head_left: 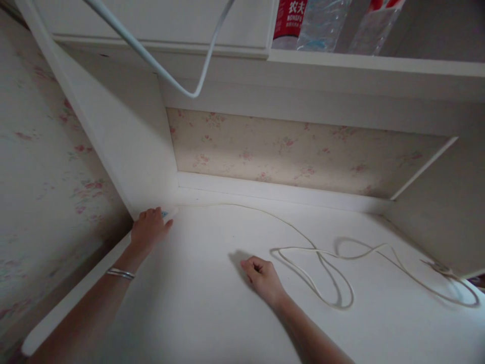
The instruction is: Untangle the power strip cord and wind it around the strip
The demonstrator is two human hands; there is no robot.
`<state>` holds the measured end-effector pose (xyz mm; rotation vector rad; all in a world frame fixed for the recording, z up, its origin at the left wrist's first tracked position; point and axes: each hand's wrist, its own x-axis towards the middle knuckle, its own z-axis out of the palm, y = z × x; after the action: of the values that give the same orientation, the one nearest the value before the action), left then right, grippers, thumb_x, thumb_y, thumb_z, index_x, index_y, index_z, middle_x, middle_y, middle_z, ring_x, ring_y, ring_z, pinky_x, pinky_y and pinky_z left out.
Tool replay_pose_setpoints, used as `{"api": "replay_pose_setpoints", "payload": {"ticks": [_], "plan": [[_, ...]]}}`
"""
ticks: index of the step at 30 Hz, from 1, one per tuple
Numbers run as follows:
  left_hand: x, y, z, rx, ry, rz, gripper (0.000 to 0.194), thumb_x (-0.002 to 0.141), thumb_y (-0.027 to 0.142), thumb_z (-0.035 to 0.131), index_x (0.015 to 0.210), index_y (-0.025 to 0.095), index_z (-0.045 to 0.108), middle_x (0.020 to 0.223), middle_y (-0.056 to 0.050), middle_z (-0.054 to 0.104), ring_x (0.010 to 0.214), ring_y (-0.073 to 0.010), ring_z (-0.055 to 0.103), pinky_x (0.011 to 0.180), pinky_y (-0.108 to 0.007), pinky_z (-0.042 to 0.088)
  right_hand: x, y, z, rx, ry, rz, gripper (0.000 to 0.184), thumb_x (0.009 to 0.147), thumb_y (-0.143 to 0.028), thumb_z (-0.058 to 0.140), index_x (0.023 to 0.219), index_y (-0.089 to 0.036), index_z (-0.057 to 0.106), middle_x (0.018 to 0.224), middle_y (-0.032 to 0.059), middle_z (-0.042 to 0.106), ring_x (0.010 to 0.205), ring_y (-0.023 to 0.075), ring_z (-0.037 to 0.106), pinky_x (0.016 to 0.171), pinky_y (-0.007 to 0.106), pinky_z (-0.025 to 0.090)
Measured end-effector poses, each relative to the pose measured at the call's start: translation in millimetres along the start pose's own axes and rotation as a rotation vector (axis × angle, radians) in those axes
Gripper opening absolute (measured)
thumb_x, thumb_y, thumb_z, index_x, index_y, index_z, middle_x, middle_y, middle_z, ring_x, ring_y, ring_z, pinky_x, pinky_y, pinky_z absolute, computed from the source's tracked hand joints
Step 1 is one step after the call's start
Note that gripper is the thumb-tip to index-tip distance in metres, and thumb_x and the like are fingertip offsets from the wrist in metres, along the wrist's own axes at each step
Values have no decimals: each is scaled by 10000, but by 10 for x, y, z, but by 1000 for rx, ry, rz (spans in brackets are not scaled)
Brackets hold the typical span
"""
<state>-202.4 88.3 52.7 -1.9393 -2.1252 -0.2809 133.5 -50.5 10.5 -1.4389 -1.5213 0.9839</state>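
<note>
At the back left corner of the white desktop [197, 283], my left hand [148, 230] is wrapped over a small white object [171, 211] with a blue patch. Most of this object is hidden by the hand, so its kind cannot be made out. A thin cream cable [261, 210] runs from beside it along the back of the desktop. My right hand [263, 278] hovers low over the middle of the desktop, fingers curled into a loose fist, with nothing visible in it. Just right of this hand the cable lies in loose loops.
White side panels [125, 126] bound the desktop left and right. Overhead, a shelf [371, 60] holds plastic bottles [322, 25] and one with a red label [290, 20]. A thick pale cord [151, 60] hangs in front of the cabinet. Floral wallpaper [246, 146] shows behind.
</note>
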Motion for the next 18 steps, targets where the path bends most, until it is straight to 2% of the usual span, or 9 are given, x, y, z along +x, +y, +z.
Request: {"api": "replay_pose_setpoints", "payload": {"ticks": [2, 4, 6, 9, 12, 14, 16, 18], "plan": [[7, -132, 92, 21, -135, -88, 564, 750, 545, 451, 1085, 103, 550, 1022, -207, 590, 975, -364, 547, 788, -473, 424, -13, 10, 21, 0, -7, 1, 401, 837, -477, 470, 556, -191, 479, 474, -41, 396, 451, 92, 342, 435, 219, 244], [-9, -202, 168, 8, -214, -174, 606, 745, 605, 415, 1075, 117, 558, 1030, -208, 598, 943, -372, 567, 767, -499, 428, -28, 16, 29, 6, 0, 10, 406, 835, -484, 467, 553, -193, 473, 473, -41, 393, 448, 93, 337, 435, 221, 245], [-32, -234, 219, -10, -229, -196, 626, 755, 634, 372, 1046, 117, 570, 1047, -211, 598, 940, -376, 572, 757, -506, 433, -43, 19, 24, 13, 8, 19, 414, 836, -493, 462, 551, -193, 468, 472, -41, 396, 447, 94, 342, 440, 224, 252], [-76, -223, 224, -45, -212, -145, 630, 779, 631, 334, 994, 95, 584, 1011, -212, 610, 924, -351, 585, 743, -450, 452, -61, 8, 6, 12, 24, 19, 419, 840, -502, 453, 560, -191, 475, 476, -40, 405, 454, 97, 356, 444, 227, 257], [-152, -129, 115, -121, -169, -149, 660, 776, 655, 320, 1027, 94, 562, 1032, -205, 604, 894, -330, 599, 716, -401, 457, -46, -47, -25, 7, 76, -23, 386, 853, -492, 439, 636, -184, 527, 534, -28, 460, 501, 104, 409, 469, 223, 301], [-229, -13, -14, -205, -104, -158, 677, 767, 676, 324, 1069, 108, 535, 1080, -195, 587, 896, -330, 599, 711, -395, 449, 13, -117, -57, -2, 138, -77, 336, 859, -470, 437, 756, -181, 572, 628, -9, 528, 553, 110, 459, 508, 223, 355], [-328, 142, -161, -345, -110, -171, 656, 748, 686, 369, 1059, 132, 533, 1053, -163, 600, 879, -312, 606, 705, -370, 439, 123, -207, -95, -22, 218, -166, 283, 859, -429, 448, 908, -184, 581, 789, 27, 591, 663, 130, 525, 579, 239, 419], [-448, 325, -298, -521, -128, -173, 632, 713, 685, 446, 1049, 156, 527, 972, -111, 623, 841, -274, 614, 686, -330, 431, 280, -308, -134, -65, 295, -277, 285, 846, -375, 474, 1056, -195, 545, 1000, 70, 593, 839, 163, 555, 686, 280, 465]]}}
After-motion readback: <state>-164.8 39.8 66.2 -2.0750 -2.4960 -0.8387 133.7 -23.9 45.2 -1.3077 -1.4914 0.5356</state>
